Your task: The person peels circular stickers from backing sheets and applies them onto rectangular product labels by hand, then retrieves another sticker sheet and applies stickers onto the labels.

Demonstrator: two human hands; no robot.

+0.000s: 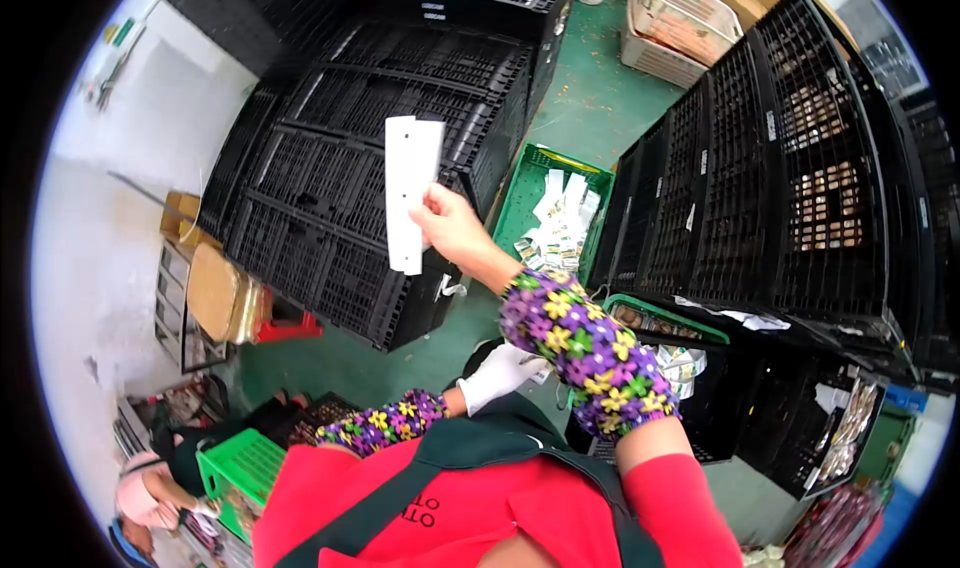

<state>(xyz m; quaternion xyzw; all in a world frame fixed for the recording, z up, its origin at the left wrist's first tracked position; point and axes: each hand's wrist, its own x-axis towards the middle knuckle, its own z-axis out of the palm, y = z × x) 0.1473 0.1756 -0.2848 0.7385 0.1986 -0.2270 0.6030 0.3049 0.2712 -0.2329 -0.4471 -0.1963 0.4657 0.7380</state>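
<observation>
That paper strip (404,158) is held by its edge

Left of your right fingertips, black crates (320,173) fill the background. Your right hand (457,233) pinches the strip's right edge, probably so its face stays uncovered. Your gloved left hand (495,380) hangs below those fingers; can't tell if it's gripping anything. Off to their right, a green basket (523,200) holds loose slips (560,233), likely to stop them scattering.

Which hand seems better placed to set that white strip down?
Probably the right hand: it holds the white strip out front; the gloved left hand sits by the dark apron.
</observation>
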